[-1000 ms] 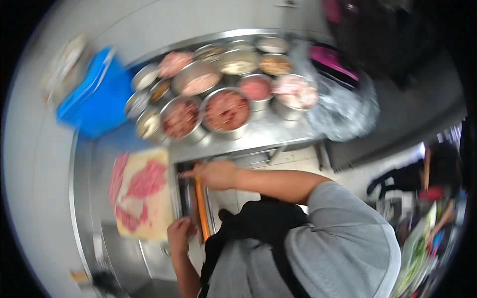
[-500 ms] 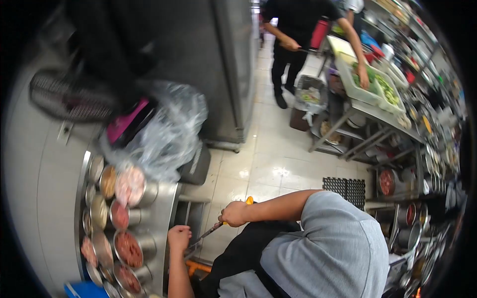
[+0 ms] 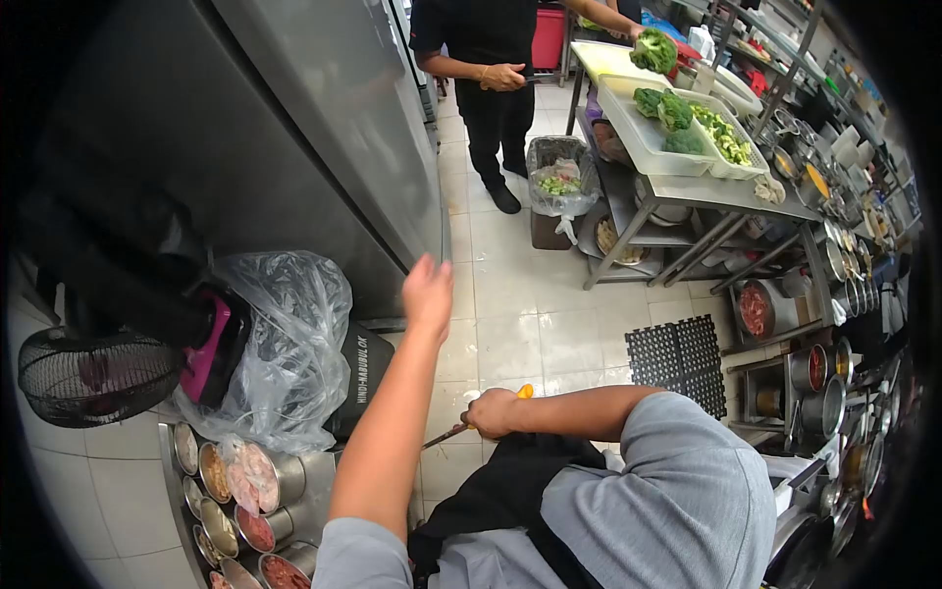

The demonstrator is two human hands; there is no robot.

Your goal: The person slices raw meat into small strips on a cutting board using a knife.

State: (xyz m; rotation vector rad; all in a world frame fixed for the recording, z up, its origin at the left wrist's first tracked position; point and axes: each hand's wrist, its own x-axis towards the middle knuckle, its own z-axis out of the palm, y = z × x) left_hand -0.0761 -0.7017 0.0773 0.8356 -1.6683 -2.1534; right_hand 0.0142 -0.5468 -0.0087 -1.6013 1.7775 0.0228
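My left hand (image 3: 429, 296) is stretched forward over the floor, near the tall steel fridge. It is a little blurred; its fingers point away from me, seem apart and show nothing in them. My right hand (image 3: 494, 412) is closed round the yellow handle of a knife (image 3: 446, 437) in front of my dark apron (image 3: 481, 491). The knife's dark blade points left and its tip passes behind my left forearm. Left of that forearm, a dark bin (image 3: 365, 378) stands beside a clear plastic bag (image 3: 294, 314).
Steel pots of raw meat (image 3: 257, 476) stand on a counter at lower left, below a fan (image 3: 98, 378). The fridge (image 3: 324, 128) rises at left. Ahead, a co-worker (image 3: 486, 79) holds broccoli (image 3: 653, 49) over a tub (image 3: 628, 123). A black mat (image 3: 675, 365) lies on the floor.
My left hand has moved up and forward, away from beside the blade. My right hand still grips the knife. The view has shifted, and the co-worker has lifted broccoli from the tub.
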